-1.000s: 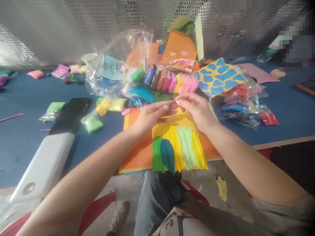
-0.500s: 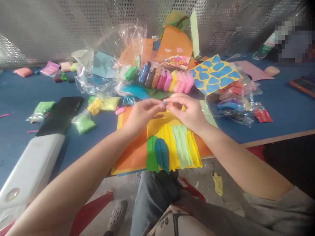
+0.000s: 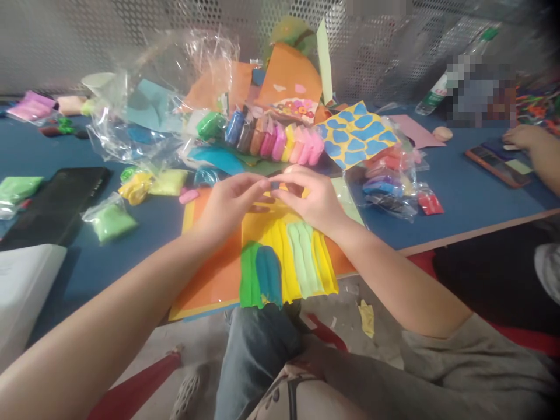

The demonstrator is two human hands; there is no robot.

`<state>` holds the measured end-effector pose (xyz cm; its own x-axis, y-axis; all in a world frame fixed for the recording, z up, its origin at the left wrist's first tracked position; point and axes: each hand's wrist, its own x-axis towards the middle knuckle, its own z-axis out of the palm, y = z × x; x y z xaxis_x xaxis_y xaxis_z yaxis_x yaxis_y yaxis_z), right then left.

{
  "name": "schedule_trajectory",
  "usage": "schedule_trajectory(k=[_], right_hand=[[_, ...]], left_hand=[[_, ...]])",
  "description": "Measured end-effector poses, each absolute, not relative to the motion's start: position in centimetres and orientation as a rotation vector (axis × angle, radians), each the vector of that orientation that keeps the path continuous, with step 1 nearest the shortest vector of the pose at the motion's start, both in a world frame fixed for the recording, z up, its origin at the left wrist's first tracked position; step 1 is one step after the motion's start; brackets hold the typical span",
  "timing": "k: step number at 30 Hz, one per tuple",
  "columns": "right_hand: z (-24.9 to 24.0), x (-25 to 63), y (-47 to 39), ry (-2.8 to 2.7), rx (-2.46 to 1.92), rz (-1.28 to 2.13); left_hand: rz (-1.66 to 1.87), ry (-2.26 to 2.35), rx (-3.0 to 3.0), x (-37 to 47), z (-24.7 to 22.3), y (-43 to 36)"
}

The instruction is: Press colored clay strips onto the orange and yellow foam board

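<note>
My left hand [image 3: 234, 201] and my right hand [image 3: 308, 195] meet at their fingertips above an orange and yellow sheet [image 3: 210, 274]. Between the fingertips is a small blue piece [image 3: 275, 185], pinched from both sides and mostly hidden. Below my hands, strips of clay lie side by side on the sheet: a green strip [image 3: 249, 274], a dark blue-green piece [image 3: 268, 271], yellow strips [image 3: 286, 256] and pale green strips [image 3: 305, 256]. A small pink piece [image 3: 189, 196] lies beside my left hand.
Behind my hands stand a row of packed clays [image 3: 271, 140], clear plastic bags [image 3: 126, 134] and a blue-spotted yellow sheet [image 3: 356, 134]. At left are a black case [image 3: 56, 201] and a white box [image 3: 30, 291]. A person's hand [image 3: 525, 137] rests near a phone [image 3: 496, 163] at right.
The view has shifted right, so the table's things appear further left. Another person's hand has come into view at the right. My fingertips stay together around the small blue piece.
</note>
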<state>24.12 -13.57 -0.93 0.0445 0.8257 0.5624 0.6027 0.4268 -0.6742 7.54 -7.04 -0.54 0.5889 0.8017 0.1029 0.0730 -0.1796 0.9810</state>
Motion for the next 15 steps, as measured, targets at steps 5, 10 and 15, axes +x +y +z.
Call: schedule_trajectory(k=[5, 10, 15], right_hand=[[-0.5, 23.9, -13.7, -1.464, -1.237, 0.695], [0.3, 24.4, -14.2, -1.279, -1.159, 1.306], [1.1, 23.7, -14.1, -1.079, -0.944, 1.571]], left_hand=[[0.983, 0.473, 2.297, 6.9, -0.1, -6.5], [1.022, 0.369, 2.587, 6.1, -0.2, -6.0], [1.127, 0.624, 2.696, 5.7, -0.3, -6.4]])
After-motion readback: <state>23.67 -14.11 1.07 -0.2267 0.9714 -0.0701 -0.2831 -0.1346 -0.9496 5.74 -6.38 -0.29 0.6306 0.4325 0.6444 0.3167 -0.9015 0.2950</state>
